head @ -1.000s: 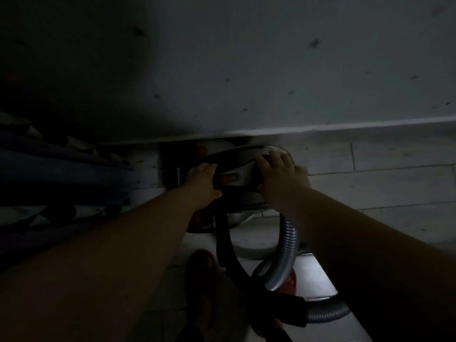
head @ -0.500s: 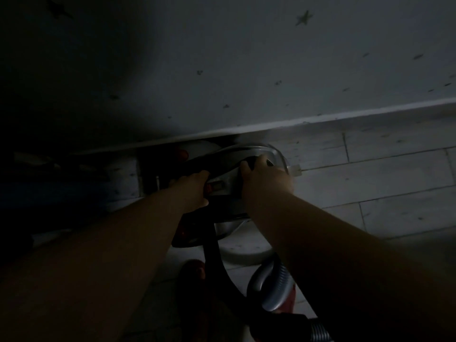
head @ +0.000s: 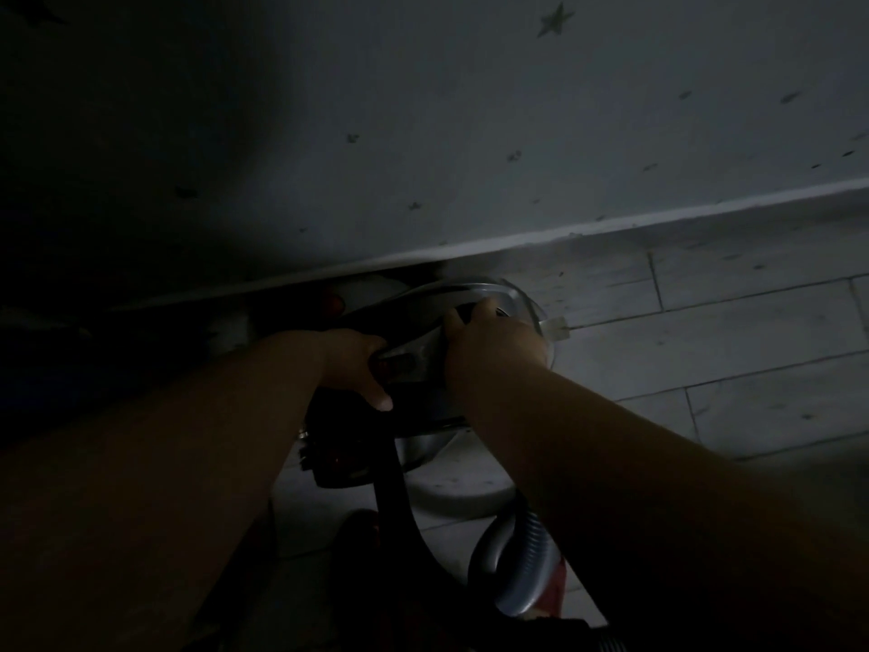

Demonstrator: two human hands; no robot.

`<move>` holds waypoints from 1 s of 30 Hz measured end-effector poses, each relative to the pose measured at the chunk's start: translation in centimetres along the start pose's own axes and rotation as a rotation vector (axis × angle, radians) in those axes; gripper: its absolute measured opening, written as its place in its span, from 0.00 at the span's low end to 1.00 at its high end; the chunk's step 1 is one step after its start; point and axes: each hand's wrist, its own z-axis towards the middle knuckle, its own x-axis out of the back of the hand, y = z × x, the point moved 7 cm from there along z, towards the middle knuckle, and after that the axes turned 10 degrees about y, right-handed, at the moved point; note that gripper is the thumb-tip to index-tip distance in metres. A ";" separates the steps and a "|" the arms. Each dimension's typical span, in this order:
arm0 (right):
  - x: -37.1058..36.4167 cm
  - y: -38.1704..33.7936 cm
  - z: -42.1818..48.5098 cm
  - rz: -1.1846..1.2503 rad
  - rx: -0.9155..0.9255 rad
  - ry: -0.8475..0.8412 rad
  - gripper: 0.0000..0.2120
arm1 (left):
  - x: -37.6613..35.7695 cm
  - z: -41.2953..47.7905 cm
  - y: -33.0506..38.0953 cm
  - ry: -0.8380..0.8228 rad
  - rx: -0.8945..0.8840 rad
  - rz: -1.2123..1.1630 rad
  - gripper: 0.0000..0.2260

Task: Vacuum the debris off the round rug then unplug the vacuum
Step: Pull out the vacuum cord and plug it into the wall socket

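— Two hands on it, are they?
— Both. The left hand (head: 357,364) has its grip clamped on the dark front edge of the vacuum (head: 416,357), with the thumb hooked underneath. The right hand (head: 493,343) has its grip clamped over the clear rounded top, fingers curled across it.
— And where is the vacuum?
— Near the middle of the view, low at the foot of the wall (head: 470,134), over a floor (head: 729,350) of pale planks. I cannot tell whether it rests there. The wall, dotted with small stars, runs from nine round to three o'clock.
— The hose?
— A ribbed grey hose (head: 529,571) loops at five o'clock from the vacuum, beside the right forearm. A pale round shape (head: 458,491) lies at six, but it is too dark to tell what it is.
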 end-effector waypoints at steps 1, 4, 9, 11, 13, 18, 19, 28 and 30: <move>0.0 0.0 0.1 -0.003 0.007 0.005 0.33 | 0.1 0.1 0.1 -0.014 0.000 0.003 0.30; -0.1 -0.1 0.1 0.001 0.016 0.007 0.32 | 0.2 0.6 0.2 -0.034 -0.001 0.037 0.26; 0.1 -0.1 -0.1 0.003 0.017 0.017 0.32 | -0.2 1.1 -0.1 -0.035 0.001 0.058 0.26; 0.1 -0.2 -0.1 0.002 0.022 0.020 0.33 | -0.4 1.2 -0.1 -0.018 -0.009 0.081 0.23; 0.1 -0.2 -0.1 -0.006 0.019 0.023 0.33 | -0.6 1.5 -0.3 0.005 -0.020 0.091 0.16; 0.4 -0.6 -0.7 -0.078 0.051 0.049 0.33 | -0.8 1.8 -0.5 0.026 -0.034 0.072 0.15; 0.3 -0.6 -0.9 -0.099 0.057 0.051 0.33 | -0.9 1.8 -0.5 0.026 -0.034 0.061 0.14; 0.6 -0.5 -0.6 -0.004 -0.025 0.080 0.29 | -0.7 0.1 -0.7 0.270 -0.010 -0.038 0.20; 0.6 -0.5 -0.7 -0.029 -0.031 0.104 0.27 | -0.4 -0.9 -1.0 0.428 0.020 0.086 0.32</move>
